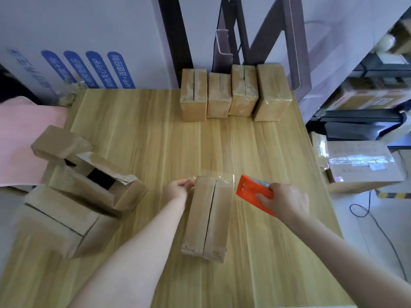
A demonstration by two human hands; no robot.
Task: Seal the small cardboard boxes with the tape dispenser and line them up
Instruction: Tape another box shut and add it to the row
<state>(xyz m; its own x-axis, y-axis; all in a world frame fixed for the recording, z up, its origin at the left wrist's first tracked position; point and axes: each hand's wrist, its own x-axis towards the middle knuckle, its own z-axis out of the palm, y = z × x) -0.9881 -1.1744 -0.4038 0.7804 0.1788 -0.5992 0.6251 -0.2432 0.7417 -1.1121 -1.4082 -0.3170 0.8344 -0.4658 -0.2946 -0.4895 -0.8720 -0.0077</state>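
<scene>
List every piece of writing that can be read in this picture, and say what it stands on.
"APP+", followed by Chinese characters that seem to read "语音控制": rightmost blue strip on the white panel.
Other blue strips: Chinese writing, too blurred to read.
Orange tape dispenser: small marks, unreadable.
Labels on the big floor box: too blurred to read.

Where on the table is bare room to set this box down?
Bare wood lies between the row of four boxes and the box being taped, and left of that row. The left edge is crowded with a pile of boxes.
</scene>
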